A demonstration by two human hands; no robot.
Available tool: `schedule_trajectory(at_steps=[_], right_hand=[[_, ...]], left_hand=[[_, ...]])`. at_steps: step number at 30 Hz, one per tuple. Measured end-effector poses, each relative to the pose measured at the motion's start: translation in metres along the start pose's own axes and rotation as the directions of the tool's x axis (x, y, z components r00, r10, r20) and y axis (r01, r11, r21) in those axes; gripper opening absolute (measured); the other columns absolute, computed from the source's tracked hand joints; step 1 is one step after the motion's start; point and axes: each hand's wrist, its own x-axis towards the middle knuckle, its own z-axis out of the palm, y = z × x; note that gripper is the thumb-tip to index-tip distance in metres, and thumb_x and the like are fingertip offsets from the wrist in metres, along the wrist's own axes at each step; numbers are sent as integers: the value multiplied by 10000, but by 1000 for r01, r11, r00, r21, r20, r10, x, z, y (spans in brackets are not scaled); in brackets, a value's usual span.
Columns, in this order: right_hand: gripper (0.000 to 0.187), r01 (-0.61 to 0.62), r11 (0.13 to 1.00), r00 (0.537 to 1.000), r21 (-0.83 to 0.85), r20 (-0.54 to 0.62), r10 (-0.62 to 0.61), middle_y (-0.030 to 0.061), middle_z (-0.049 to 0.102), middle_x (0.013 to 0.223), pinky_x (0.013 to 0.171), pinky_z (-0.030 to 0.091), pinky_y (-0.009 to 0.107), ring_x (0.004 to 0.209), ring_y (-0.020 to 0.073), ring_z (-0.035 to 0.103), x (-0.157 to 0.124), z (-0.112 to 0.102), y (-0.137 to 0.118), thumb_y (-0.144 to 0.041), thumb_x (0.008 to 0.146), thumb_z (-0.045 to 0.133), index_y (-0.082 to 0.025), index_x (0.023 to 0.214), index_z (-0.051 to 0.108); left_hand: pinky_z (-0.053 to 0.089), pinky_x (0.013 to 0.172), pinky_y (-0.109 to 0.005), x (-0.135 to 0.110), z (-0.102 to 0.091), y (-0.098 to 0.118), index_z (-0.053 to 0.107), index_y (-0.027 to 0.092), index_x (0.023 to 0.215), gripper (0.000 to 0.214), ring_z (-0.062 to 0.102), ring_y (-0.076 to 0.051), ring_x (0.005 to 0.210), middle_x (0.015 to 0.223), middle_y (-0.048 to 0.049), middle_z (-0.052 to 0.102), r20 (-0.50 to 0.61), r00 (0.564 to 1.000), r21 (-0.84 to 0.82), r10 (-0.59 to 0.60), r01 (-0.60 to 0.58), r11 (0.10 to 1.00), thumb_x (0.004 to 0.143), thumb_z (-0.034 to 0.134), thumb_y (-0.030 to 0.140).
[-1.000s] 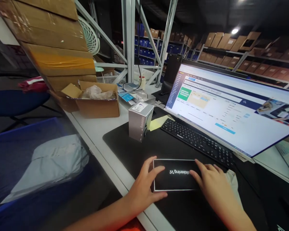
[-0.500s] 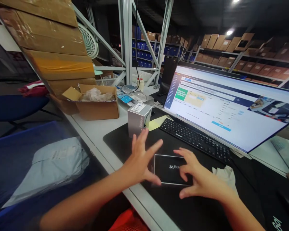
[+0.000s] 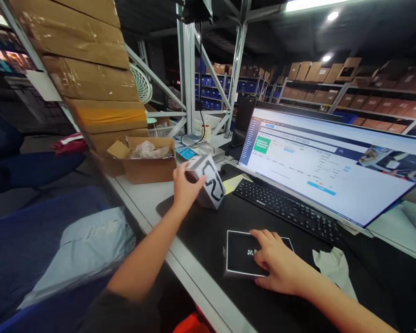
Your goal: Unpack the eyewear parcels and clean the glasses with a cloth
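My left hand (image 3: 187,187) is closed on the upper part of a tall silver-grey retail box (image 3: 208,196), which is tilted and shows a side with a dark looped picture. A flat black box (image 3: 238,252) with a white edge and white printing lies on the black desk mat (image 3: 213,231). My right hand (image 3: 275,261) spans this flat box, fingers at its far edge and thumb at the near edge. That hand covers most of the printing.
A keyboard (image 3: 284,208) and a lit monitor (image 3: 319,157) stand behind the mat. Crumpled pale cloth or paper (image 3: 334,268) lies to the right. An open cardboard box (image 3: 149,169) stands at the left, with a grey plastic parcel (image 3: 90,240) in a blue bin (image 3: 86,199) below.
My left hand has moved up and left from beside the flat box and taken hold of the silver-grey box, tilting it. My right hand has come down onto the flat box and closed on it.
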Motion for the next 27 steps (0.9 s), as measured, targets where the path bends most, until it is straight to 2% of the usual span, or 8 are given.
schedule_trajectory(at_steps=[3, 5, 8, 13, 17, 19, 22, 27], right_hand=[[312, 1, 1000, 1000, 26, -11, -1, 170, 438, 1502, 1075, 323, 641, 1317, 415, 437, -9, 1, 6, -321, 688, 804, -161, 598, 552], [269, 9, 1000, 999, 20, -34, -8, 149, 398, 1533, 1096, 320, 632, 1356, 413, 396, -21, -5, 7, -302, 727, 771, -164, 611, 572], [149, 79, 996, 997, -50, -4, -79, 136, 326, 1587, 1133, 292, 638, 1423, 435, 306, -41, -20, 5, -226, 710, 750, -161, 639, 635], [87, 344, 921, 934, -182, 168, -315, 188, 397, 1545, 1213, 148, 659, 1416, 421, 365, -52, -35, -3, -164, 694, 714, -144, 772, 747], [170, 514, 790, 858, -335, 195, -476, 197, 569, 1383, 1202, 289, 579, 1316, 332, 517, -46, -31, -5, -157, 864, 594, -149, 970, 727], [257, 592, 669, 793, -450, 175, -583, 145, 653, 1277, 1152, 371, 564, 1254, 307, 571, -44, -29, -3, -172, 962, 494, -207, 1133, 683], [372, 712, 479, 639, -513, 189, -746, 25, 717, 1169, 1120, 422, 518, 1216, 263, 594, -43, -31, 1, -224, 1000, 472, -369, 1325, 582], [335, 778, 230, 455, -585, 272, -848, -53, 707, 1172, 1136, 453, 381, 1199, 209, 602, -41, -51, 6, -219, 978, 503, -355, 1215, 697]], left_hand=[[533, 966, -370, -11, -13, -5, 480, 284, 1202, 441, 589, -235, 1192, 1290, -59, 554, -72, 980, -256, -184, 160, 953, 826, 676, 402], [583, 831, -339, -23, -22, -8, 484, 274, 1177, 342, 657, -203, 1040, 1212, -55, 611, -36, 947, -407, -319, 278, 870, 891, 573, 438], [598, 761, -324, -44, -32, -14, 546, 250, 1126, 280, 683, -177, 915, 1117, -42, 666, 61, 873, -544, -483, 435, 717, 891, 600, 393], [611, 674, -347, -66, -29, -20, 640, 192, 1024, 193, 700, -188, 728, 931, -56, 720, 275, 698, -566, -661, 674, 476, 875, 666, 313], [609, 606, -345, -73, -20, -20, 656, 168, 973, 153, 700, -200, 653, 839, -71, 730, 383, 585, -497, -715, 783, 374, 904, 637, 303], [612, 608, -334, -75, -17, -20, 655, 173, 988, 136, 707, -193, 671, 851, -64, 734, 398, 567, -478, -721, 799, 365, 916, 627, 286], [616, 636, -309, -73, -14, -20, 653, 191, 1024, 124, 715, -173, 720, 900, -44, 740, 391, 576, -466, -718, 796, 385, 928, 621, 265], [612, 659, -301, -63, -13, -18, 663, 196, 1048, 150, 712, -163, 745, 954, -51, 738, 370, 598, -431, -711, 789, 438, 943, 623, 295]])
